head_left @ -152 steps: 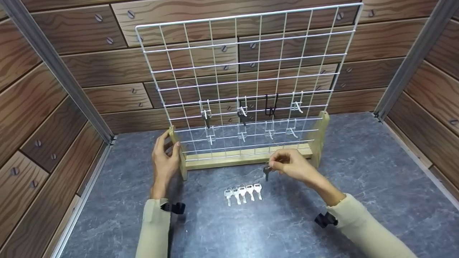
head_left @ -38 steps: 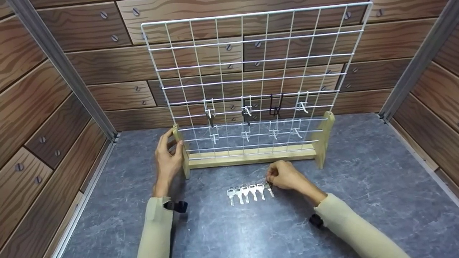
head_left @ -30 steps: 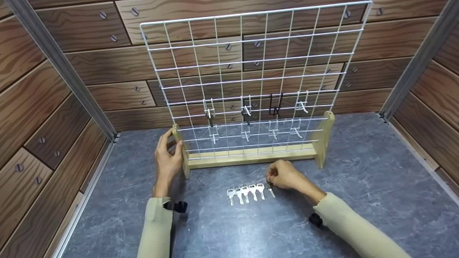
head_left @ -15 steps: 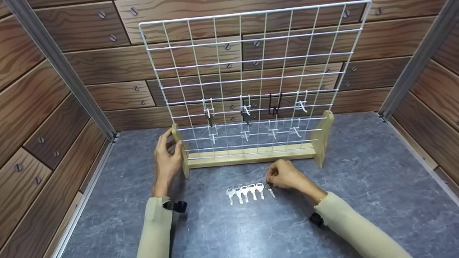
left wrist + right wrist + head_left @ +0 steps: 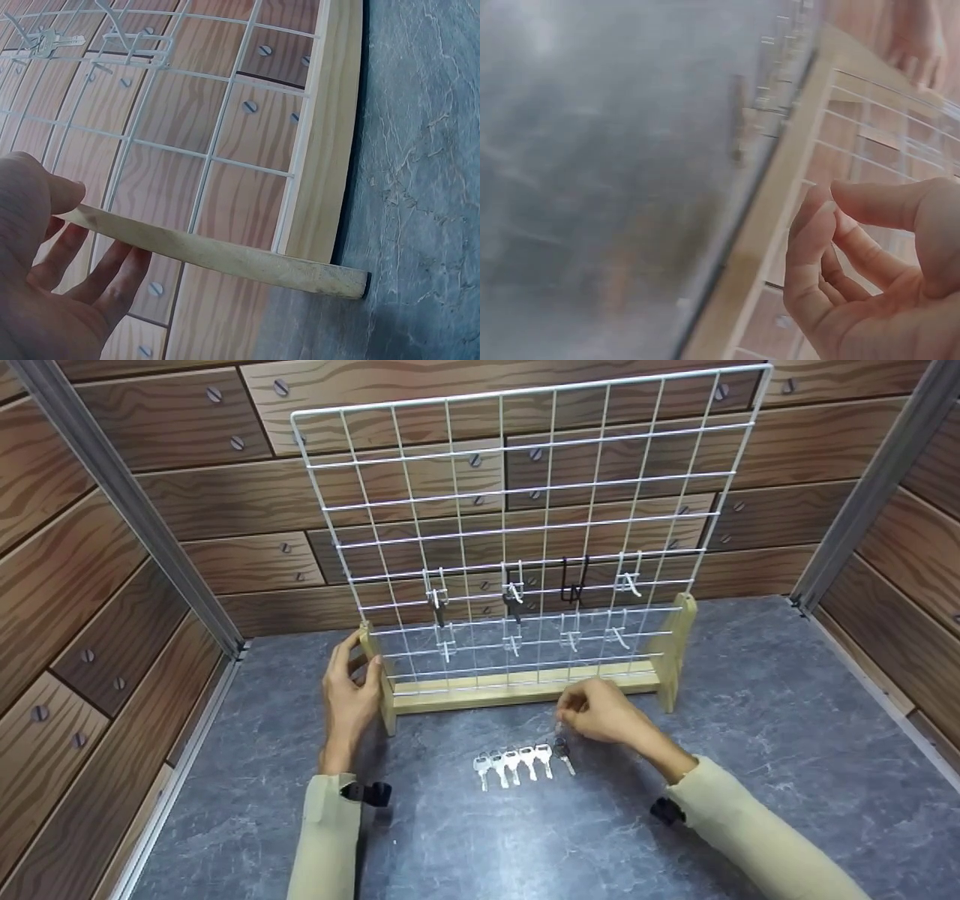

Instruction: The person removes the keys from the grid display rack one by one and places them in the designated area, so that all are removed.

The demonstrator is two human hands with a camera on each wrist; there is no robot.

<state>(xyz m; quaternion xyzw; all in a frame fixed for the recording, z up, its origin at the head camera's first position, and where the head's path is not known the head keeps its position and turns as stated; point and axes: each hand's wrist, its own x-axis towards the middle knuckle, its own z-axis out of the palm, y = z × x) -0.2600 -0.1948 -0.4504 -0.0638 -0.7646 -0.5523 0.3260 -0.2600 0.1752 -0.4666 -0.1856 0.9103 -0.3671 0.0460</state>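
Walls (image 5: 112, 585) of printed wood planking with painted screw heads close in three sides, with a grey metal post in each back corner. Grey marbled tabletop (image 5: 750, 750) fills the floor of the booth. One white wire grid (image 5: 525, 510) stands upright in one pale wooden stand (image 5: 517, 690); it carries about eight small hooks in two rows, one of them black, and two keys hang on the upper row. Two hands work here. The left hand (image 5: 349, 697) holds the stand's left upright between thumb and fingers. The right hand (image 5: 600, 712) hovers just above the table, fingertips drawn together, empty. Six keys (image 5: 521, 761) lie side by side before the stand, the darkest at the right end, just beneath those fingertips.
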